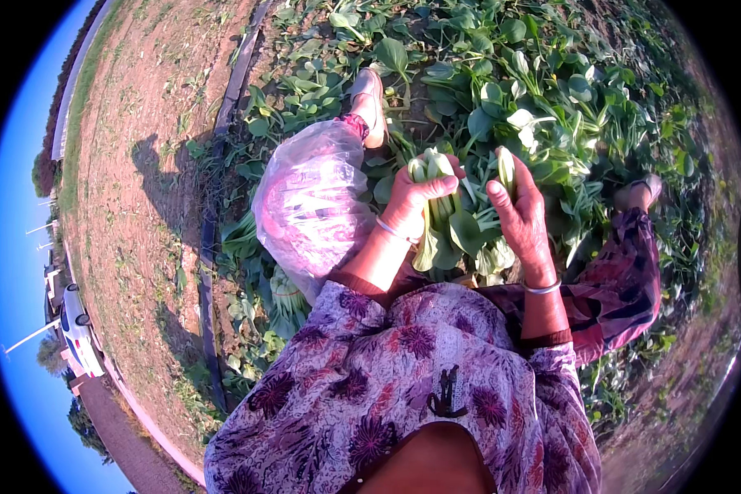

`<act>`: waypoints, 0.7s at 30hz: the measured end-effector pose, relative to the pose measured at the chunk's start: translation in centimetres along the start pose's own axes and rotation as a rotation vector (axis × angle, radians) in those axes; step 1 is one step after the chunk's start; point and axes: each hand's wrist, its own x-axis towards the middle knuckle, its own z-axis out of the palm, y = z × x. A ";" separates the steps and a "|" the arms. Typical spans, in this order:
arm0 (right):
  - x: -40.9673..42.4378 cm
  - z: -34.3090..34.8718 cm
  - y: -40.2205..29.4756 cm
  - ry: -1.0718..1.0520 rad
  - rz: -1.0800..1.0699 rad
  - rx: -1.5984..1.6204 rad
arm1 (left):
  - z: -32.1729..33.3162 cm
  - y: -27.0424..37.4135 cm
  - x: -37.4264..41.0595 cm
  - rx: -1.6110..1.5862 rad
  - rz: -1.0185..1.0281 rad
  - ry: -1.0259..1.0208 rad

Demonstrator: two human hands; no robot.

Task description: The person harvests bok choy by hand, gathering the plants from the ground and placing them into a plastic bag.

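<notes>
My left hand (425, 188) grips a small bunch of leafy greens (441, 213), probably bok choy, by the pale stem ends. The stems point away from me and the leaves hang towards my lap. Just to the right, my right hand (522, 207) holds another pale-stemmed green (506, 168) between thumb and fingers, apart from the bunch. Beyond both hands lies a dense spread of the same broad-leaved plants (478, 117). A tied bundle of greens (284, 290) rests on the ground at my left, partly hidden by plastic and my sleeve.
Clear plastic sheeting (312, 191) covers my left knee. My shoes (370, 102) are among the plants. A dark irrigation hose or strip (225, 117) runs along the bed's left edge, beside bare soil (136, 111). Far left, a white car (79, 333) stands by a road.
</notes>
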 end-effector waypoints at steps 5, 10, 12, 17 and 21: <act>-0.1 2.1 0.4 -0.103 -0.148 -0.154 | 0.8 0.1 -0.2 -0.199 -0.059 -0.107; -0.6 3.7 0.9 -0.089 -0.142 -0.240 | -0.3 -0.7 -0.2 -0.181 -0.058 -0.056; -0.7 4.2 2.3 -0.084 -0.162 -0.340 | -0.4 -0.9 -0.3 -0.157 -0.044 -0.041; -1.3 5.5 3.8 -0.087 -0.177 -0.672 | 0.1 -1.1 -0.5 -0.018 -0.007 -0.025; -1.3 5.8 5.4 -0.046 -0.272 -0.846 | -1.6 -2.9 0.0 -0.001 -0.087 0.135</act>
